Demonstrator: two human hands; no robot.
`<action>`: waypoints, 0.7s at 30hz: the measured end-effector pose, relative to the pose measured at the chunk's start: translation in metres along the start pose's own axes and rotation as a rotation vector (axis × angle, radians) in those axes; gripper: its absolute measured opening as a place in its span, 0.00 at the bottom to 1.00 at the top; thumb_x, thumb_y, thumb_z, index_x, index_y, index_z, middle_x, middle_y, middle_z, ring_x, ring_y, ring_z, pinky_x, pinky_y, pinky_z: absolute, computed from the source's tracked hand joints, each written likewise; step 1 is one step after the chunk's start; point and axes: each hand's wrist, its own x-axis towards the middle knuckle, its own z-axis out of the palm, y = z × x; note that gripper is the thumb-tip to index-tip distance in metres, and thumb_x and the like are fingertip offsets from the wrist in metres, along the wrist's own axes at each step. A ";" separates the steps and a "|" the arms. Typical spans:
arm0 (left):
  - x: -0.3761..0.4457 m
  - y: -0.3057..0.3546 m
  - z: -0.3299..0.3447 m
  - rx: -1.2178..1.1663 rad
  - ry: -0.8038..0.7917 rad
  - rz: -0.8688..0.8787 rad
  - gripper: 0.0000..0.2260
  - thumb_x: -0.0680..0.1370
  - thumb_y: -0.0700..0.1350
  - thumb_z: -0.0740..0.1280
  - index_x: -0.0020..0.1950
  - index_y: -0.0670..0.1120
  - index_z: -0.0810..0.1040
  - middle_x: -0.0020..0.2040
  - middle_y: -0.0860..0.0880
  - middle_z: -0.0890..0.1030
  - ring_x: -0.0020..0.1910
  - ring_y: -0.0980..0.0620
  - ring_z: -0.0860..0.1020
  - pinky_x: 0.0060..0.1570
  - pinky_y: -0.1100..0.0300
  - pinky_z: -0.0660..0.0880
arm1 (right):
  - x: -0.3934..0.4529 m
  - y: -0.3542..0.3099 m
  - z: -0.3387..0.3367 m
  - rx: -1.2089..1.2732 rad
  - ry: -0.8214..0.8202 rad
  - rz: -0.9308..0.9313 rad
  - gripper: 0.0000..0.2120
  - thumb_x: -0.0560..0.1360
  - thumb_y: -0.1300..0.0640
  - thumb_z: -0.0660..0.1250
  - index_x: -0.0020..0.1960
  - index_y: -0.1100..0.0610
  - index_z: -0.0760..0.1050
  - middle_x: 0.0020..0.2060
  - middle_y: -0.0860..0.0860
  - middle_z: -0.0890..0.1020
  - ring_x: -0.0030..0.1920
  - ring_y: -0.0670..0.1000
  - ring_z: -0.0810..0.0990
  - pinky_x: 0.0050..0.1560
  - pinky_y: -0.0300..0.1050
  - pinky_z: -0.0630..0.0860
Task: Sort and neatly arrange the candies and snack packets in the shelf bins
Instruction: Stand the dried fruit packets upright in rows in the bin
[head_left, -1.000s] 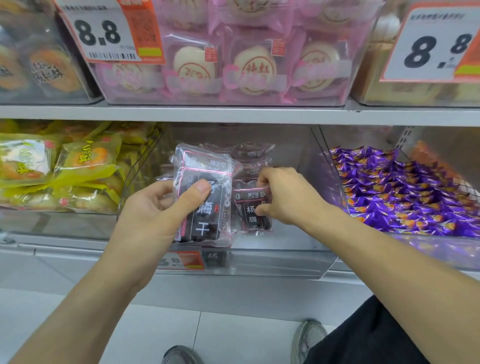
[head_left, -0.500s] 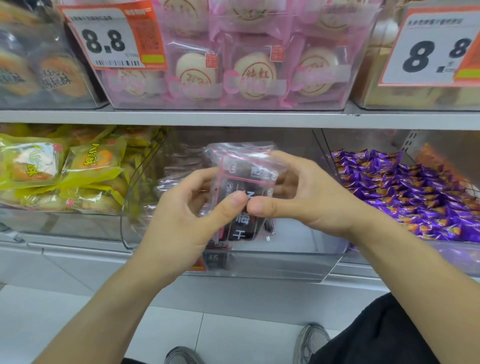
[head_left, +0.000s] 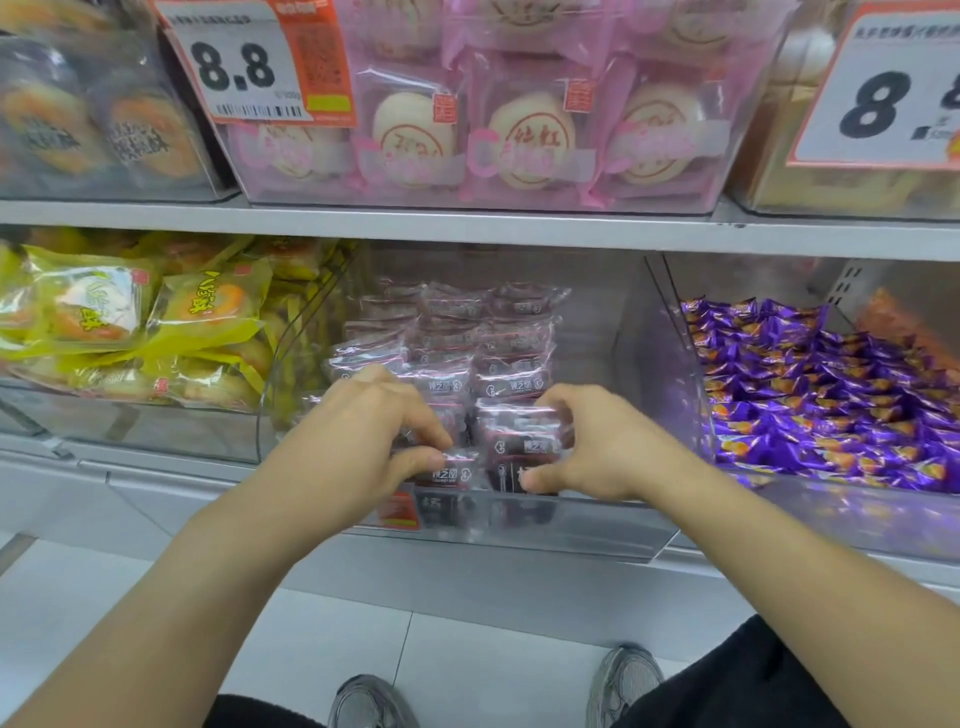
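A clear plastic bin (head_left: 597, 525) on the lower shelf holds several dark plum packets (head_left: 511, 358) with clear pink-edged wrappers, standing in rows. My left hand (head_left: 363, 441) reaches into the front left of the bin, its fingers curled round a front packet (head_left: 449, 473) that it pinches with the thumb. My right hand (head_left: 597, 447) is beside it at the front right, fingers and thumb curled round another front packet (head_left: 524, 441). The lower parts of both packets are hidden behind the bin's front wall.
A bin of yellow pastry packets (head_left: 197, 312) stands to the left, a bin of purple candies (head_left: 810, 395) to the right. Above, on the upper shelf (head_left: 467, 228), pink cake packets (head_left: 530, 135) fill a bin with 8.8 price tags (head_left: 249, 67). My shoes (head_left: 623, 680) are on the tiled floor.
Both hands have lowered the raised stack of plum packets into the bin's front row. The camera view has tilted slightly, showing the neat rows behind.
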 end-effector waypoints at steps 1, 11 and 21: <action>-0.001 -0.002 0.000 0.002 -0.003 -0.003 0.04 0.72 0.49 0.76 0.47 0.55 0.87 0.42 0.59 0.81 0.49 0.53 0.71 0.51 0.57 0.70 | 0.001 0.000 0.001 -0.107 0.020 0.022 0.38 0.60 0.44 0.83 0.65 0.49 0.71 0.57 0.48 0.78 0.55 0.52 0.78 0.56 0.45 0.75; -0.002 -0.010 0.002 0.069 0.094 0.134 0.04 0.71 0.45 0.72 0.42 0.52 0.86 0.38 0.55 0.83 0.40 0.49 0.74 0.43 0.49 0.75 | -0.004 -0.009 0.006 -0.087 0.129 0.038 0.36 0.64 0.39 0.79 0.64 0.51 0.67 0.53 0.48 0.78 0.48 0.50 0.77 0.44 0.44 0.73; -0.001 -0.011 0.000 0.004 -0.025 0.073 0.04 0.74 0.44 0.75 0.47 0.51 0.86 0.41 0.57 0.80 0.45 0.55 0.71 0.47 0.60 0.68 | -0.008 -0.009 -0.004 -0.143 0.011 0.122 0.40 0.61 0.41 0.81 0.64 0.53 0.65 0.60 0.50 0.75 0.55 0.52 0.77 0.51 0.45 0.74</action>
